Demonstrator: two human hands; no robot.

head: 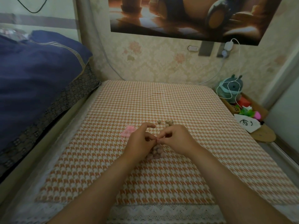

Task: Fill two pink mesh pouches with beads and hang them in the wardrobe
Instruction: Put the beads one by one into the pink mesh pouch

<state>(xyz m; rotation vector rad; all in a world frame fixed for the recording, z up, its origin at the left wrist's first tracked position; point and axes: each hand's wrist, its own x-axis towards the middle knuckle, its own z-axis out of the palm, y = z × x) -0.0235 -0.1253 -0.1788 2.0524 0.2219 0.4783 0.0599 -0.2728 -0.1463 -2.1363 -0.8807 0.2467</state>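
A pink mesh pouch full of beads [155, 153] hangs between my hands just above the orange houndstooth cloth [161, 101]. My left hand [140, 139] and my right hand [175, 137] both pinch the top of the pouch, fingertips meeting at its drawstring. A second pink mesh pouch [128, 131], flat, lies on the cloth just left of my left hand. A few loose tan beads [166, 122] rest on the cloth just beyond my fingers. The wardrobe is not in view.
A dark blue quilt [35, 75] is heaped on the bed at the left. At the right edge stands a wooden shelf [262, 135] with a plush toy [232, 88], a white cable and small colourful items. A poster hangs on the wallpapered wall behind.
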